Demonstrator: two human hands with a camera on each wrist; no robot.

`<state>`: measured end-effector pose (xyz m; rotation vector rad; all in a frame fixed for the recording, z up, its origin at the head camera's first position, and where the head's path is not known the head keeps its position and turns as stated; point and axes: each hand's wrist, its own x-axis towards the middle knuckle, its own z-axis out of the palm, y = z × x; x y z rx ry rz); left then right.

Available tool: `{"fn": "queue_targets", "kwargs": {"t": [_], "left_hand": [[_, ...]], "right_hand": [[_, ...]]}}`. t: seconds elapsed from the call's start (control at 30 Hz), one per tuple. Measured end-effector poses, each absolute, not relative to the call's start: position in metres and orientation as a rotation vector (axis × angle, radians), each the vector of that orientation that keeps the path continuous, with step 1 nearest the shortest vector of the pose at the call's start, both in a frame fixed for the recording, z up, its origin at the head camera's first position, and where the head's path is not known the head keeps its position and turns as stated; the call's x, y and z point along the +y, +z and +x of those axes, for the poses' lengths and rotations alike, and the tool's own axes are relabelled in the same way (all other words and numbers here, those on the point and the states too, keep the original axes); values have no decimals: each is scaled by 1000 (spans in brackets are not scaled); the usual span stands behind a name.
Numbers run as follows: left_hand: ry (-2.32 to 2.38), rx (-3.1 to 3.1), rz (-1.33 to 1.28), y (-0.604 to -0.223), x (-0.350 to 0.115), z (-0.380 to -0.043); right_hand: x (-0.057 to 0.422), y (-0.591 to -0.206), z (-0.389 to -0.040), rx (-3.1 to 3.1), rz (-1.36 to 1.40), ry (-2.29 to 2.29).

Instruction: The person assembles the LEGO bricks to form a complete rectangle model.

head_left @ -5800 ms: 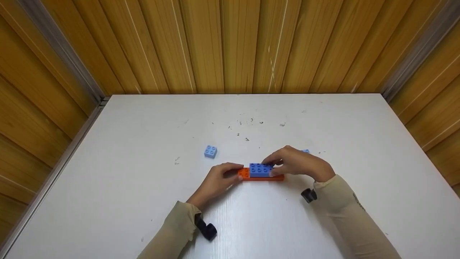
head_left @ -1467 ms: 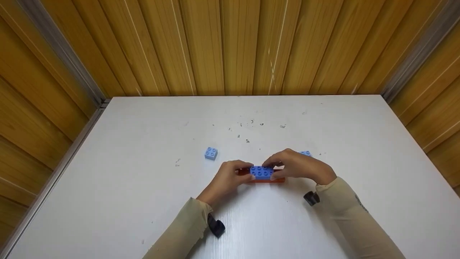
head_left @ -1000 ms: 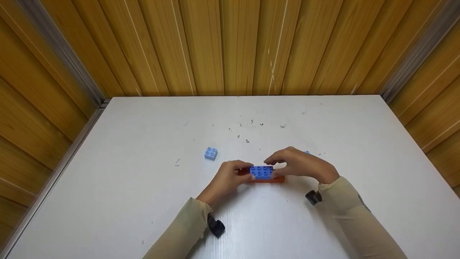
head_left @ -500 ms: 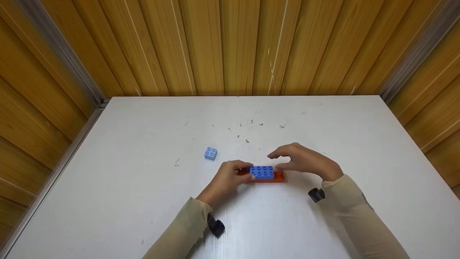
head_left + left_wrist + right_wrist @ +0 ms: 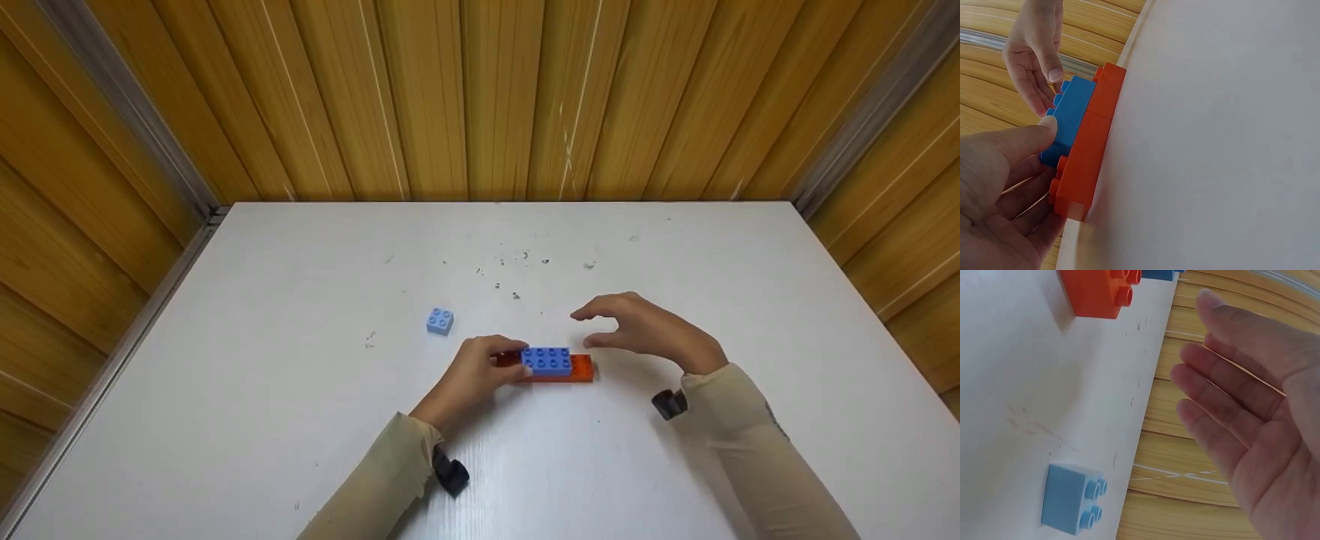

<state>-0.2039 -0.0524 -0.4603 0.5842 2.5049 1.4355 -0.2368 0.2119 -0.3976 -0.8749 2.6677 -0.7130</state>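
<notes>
Blue brick [image 5: 546, 361] sits across seam of orange bricks [image 5: 1086, 154], well in from far edge of table [image 5: 300, 300]. Left hand [image 5: 478, 375] pinches blue brick; right hand [image 5: 652, 330] loose, holding nothing. Likely best: press straight down, orange ends aligned.

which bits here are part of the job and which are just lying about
Part of the job:
blue brick
orange bricks beneath it
left hand, holding them
right hand, empty alongside

Apparently just lying about:
left light-blue brick
right light-blue brick

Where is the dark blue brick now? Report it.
In the head view, the dark blue brick sits right of centre atop the orange bricks, its left end pinched by the left hand.
</notes>
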Motion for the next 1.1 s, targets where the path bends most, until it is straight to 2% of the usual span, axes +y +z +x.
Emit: {"fn": "queue_targets", "kwargs": {"t": [0.37, 1.1], "left_hand": [[1462, 2491, 547, -461, -51, -202], [1487, 2464, 517, -460, -51, -202]], "right_hand": [[225, -403, -243, 2711, -974, -742], [247, -404, -250, 2693, -730, -727]]}}
